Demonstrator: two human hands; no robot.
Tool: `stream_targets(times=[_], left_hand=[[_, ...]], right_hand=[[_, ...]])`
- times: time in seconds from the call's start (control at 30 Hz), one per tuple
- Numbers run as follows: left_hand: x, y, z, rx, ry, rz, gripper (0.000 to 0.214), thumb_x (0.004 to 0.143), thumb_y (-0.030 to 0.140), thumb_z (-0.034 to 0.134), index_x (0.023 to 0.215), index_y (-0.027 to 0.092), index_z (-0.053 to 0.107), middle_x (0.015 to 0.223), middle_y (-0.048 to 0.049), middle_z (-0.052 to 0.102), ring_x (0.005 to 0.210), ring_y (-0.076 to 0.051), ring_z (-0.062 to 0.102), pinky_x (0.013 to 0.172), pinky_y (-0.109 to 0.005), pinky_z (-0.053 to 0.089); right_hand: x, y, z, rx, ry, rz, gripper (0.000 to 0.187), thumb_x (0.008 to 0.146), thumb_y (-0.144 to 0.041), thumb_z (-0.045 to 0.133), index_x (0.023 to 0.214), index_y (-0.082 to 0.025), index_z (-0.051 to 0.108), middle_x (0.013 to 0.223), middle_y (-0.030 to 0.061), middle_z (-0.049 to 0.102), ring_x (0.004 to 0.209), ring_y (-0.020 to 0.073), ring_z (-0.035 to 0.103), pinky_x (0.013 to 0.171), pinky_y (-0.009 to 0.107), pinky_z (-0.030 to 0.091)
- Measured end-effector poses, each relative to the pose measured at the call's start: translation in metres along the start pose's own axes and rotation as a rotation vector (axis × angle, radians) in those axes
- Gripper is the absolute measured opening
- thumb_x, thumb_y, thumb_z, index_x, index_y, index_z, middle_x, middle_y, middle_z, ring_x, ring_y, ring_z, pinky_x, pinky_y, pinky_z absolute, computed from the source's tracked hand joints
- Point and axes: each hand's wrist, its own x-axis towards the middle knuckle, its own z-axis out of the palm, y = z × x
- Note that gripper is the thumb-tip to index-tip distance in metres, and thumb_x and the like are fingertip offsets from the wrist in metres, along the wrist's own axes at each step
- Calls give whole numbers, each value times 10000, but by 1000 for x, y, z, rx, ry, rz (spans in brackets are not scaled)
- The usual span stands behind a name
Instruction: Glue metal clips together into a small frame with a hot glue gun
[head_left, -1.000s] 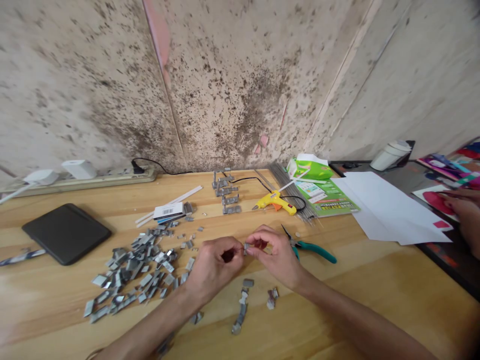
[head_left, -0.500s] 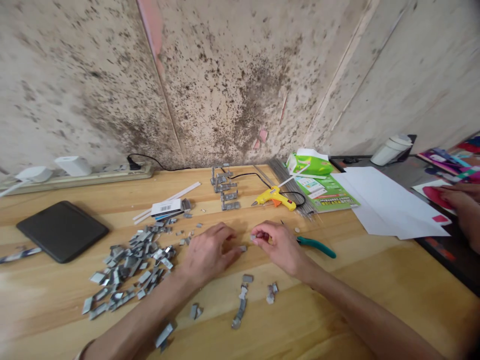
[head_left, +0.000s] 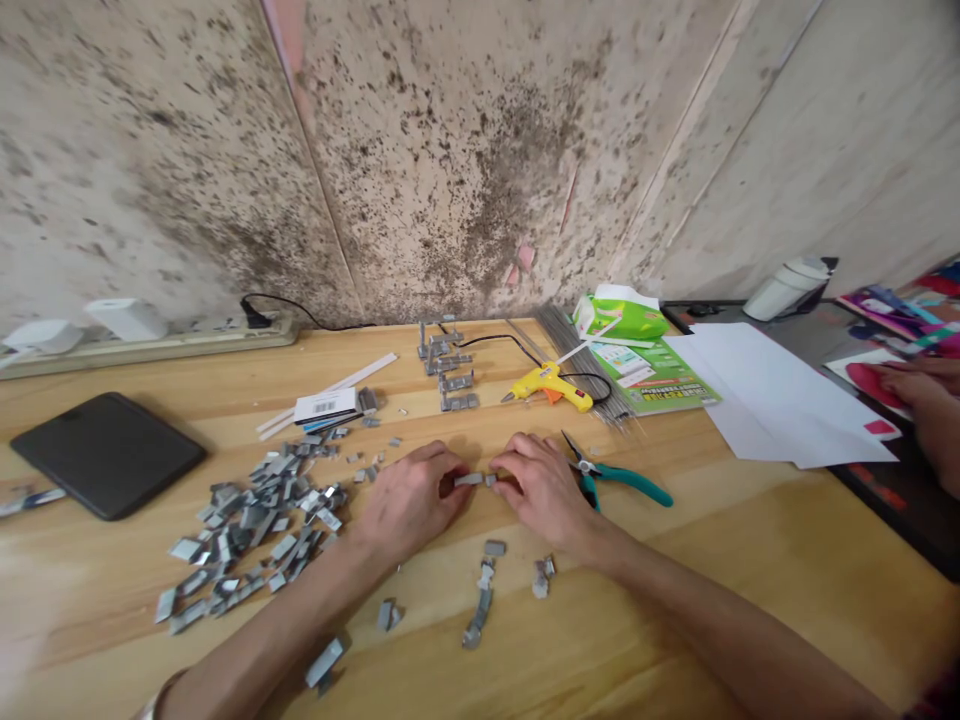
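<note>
My left hand (head_left: 411, 500) and my right hand (head_left: 541, 487) rest low on the wooden table (head_left: 750, 590), fingertips pinched together on a small grey staple strip (head_left: 471, 479) lying between them. A heap of grey staple pieces (head_left: 255, 525) lies just left of my left hand. A few more staple bits (head_left: 480, 600) sit on the table below my hands. Green-handled pliers (head_left: 619, 479) lie right beside my right hand.
A yellow glue gun (head_left: 551, 386) with a black cord, stacked staple shapes (head_left: 446, 370), a black tablet (head_left: 105, 452), a power strip (head_left: 150, 345), white sheets (head_left: 772, 400) and a green tissue pack (head_left: 622, 320) lie further back. Another person's hand (head_left: 926, 405) is at the right edge.
Both hands have lowered from a raised pinch down onto the table, and the staple strip now lies on the wood between the fingertips.
</note>
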Motion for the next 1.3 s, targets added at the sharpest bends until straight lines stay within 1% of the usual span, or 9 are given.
stream_targets(times=[0.33,0.67,1.0,1.3], left_hand=[[-1,1,0,-29,3,14,151,788,276,533,824,229,672,813,-7,634,668,-146,592,605,-243,404],[-2,1,0,-45,11,10,141,773,264,549,808,229,681,825,-6,647,676,-147,597,604,-242,400],[0,1,-2,-55,-14,21,149,767,246,551,817,238,691,822,-3,655,697,-151,607,613,-239,404],[-1,1,1,-66,29,32,128,767,246,564,790,228,689,796,-2,652,657,-142,598,591,-238,392]], right_hand=[[1,0,1,10,-2,12,43,802,-198,624,838,-208,642,864,22,576,878,172,522,781,329,338],[2,-1,2,26,-3,4,52,801,-177,619,833,-211,644,861,17,572,875,167,518,773,325,337],[2,0,2,44,-9,16,46,803,-183,621,832,-210,645,860,18,576,876,166,524,769,319,340],[4,-2,1,37,-14,-1,71,804,-163,610,830,-214,651,853,21,580,877,170,514,781,321,344]])
